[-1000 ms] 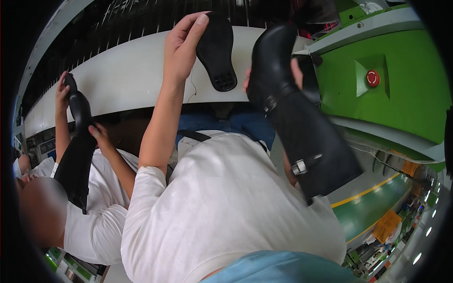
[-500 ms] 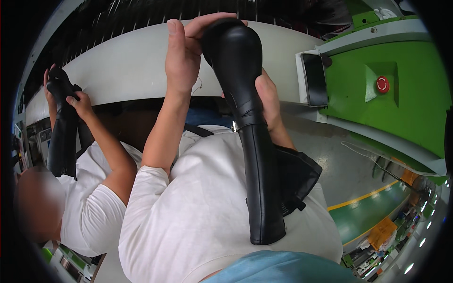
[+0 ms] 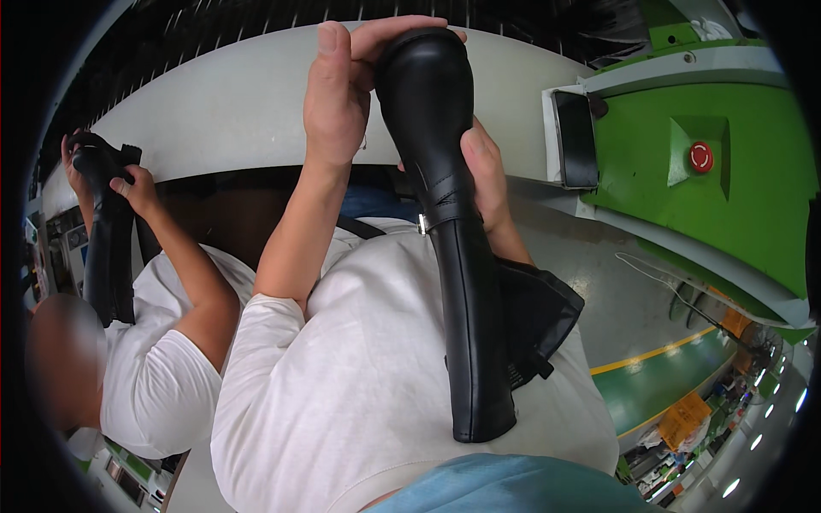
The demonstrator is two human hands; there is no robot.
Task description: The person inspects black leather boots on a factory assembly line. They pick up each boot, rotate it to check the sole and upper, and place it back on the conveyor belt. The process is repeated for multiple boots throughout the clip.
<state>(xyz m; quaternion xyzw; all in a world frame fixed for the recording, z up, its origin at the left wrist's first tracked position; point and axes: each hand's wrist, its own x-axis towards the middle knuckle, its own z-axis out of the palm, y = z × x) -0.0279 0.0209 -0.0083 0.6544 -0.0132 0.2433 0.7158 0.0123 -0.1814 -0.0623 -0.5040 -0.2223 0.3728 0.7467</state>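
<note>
A tall black boot of smooth, slightly glossy leather-like material (image 3: 449, 214) is held up in front of the person's white T-shirt (image 3: 359, 385), its rounded toe pointing away toward the curved pale grey machine surface (image 3: 214, 111) and its long straight shaft hanging down over the chest. A small silver metal buckle (image 3: 422, 224) sits at the ankle seam, and the shaft opening below folds outward in a dark flap.

The left hand (image 3: 338, 94) is closed around the toe end, fingers curled over the top and thumb alongside. The right hand (image 3: 486, 179) clasps the ankle part from the far side, thumb pressed on the upper; its fingers are hidden behind the boot.

To the right stands a green metal housing (image 3: 735, 197) with a round red button (image 3: 701, 156) set on a raised green square, and a dark rectangular panel (image 3: 575, 137) in a pale frame at its left edge. Lower right, a yellow line (image 3: 650, 352) crosses the green floor, with an orange-yellow sign-like sheet (image 3: 682, 419) near it, too small to make out.

At the left, another person in a white shirt grips a second black boot (image 3: 107, 231) with 2 hands.
</note>
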